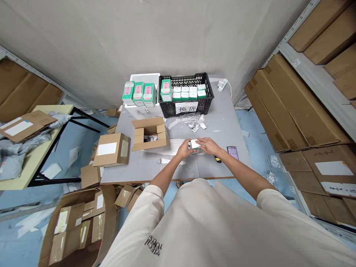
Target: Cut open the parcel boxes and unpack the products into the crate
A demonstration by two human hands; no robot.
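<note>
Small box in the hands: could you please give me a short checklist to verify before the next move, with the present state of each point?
1. Grip: ok. The left hand and right hand both touch the small box.
2. Box markings: cannot tell. The hands cover much of the box.
3. Cutter: ok. It lies on the table beside the right forearm.
4. Phone: ok. It lies flat on the table, apart from the right hand.
5. Loose plastic: not ok. Crumpled pieces lie on the table beyond the hands.
</note>
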